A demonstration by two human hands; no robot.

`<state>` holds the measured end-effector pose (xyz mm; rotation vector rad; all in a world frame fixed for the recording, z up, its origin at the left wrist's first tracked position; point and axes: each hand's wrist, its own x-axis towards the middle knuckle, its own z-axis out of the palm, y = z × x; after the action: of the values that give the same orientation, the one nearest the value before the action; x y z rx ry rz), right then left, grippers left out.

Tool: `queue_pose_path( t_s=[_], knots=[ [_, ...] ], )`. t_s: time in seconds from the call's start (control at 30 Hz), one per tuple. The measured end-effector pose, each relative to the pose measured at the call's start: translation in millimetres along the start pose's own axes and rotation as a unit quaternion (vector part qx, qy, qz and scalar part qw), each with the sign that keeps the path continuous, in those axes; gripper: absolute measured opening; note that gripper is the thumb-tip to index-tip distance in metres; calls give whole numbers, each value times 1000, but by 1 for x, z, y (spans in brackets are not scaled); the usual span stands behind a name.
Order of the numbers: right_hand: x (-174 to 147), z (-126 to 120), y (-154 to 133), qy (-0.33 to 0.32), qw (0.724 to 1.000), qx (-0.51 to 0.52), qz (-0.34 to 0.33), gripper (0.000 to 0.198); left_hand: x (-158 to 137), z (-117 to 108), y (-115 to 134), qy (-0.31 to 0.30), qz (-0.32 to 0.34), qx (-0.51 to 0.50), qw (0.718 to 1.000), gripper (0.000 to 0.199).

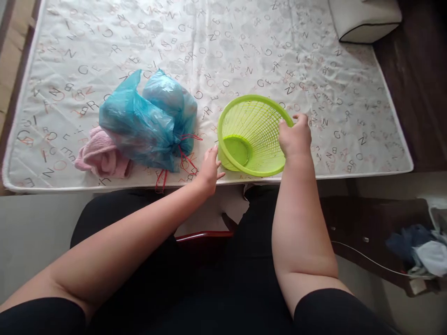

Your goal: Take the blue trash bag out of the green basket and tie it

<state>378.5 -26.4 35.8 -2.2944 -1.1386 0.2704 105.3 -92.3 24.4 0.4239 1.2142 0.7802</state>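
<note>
Right hand point(295, 136): fingers closed over rim of green basket point(253, 135), frame centre, tipped on side on mattress point(244, 51). Left hand point(209, 168): open, flat, touching basket's base. Blue bag point(150, 118) left of basket, tied with red string point(183, 156); pink cloth point(101, 156) beneath.

Mattress point(244, 51), white letter-print cover. On it: green basket point(249, 137), tilted; blue plastic bag point(146, 121); pink cloth point(101, 156) beside bag; white cushion point(363, 18).
</note>
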Motion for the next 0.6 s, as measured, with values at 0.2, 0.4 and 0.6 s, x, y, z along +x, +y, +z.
queue_pose_path(
  t_s=[0.2,0.4,0.6],
  knots=[
    [3,-9,-4,-70,991,107,-45,23,21,-1,18,-8,55,-36,998,66],
    [7,8,2,-111,977,177,-37,16,27,-18,31,19,150,23,988,50],
    [1,27,-18,-138,962,224,-70,26,27,-36,40,27,162,90,982,53]
  ],
)
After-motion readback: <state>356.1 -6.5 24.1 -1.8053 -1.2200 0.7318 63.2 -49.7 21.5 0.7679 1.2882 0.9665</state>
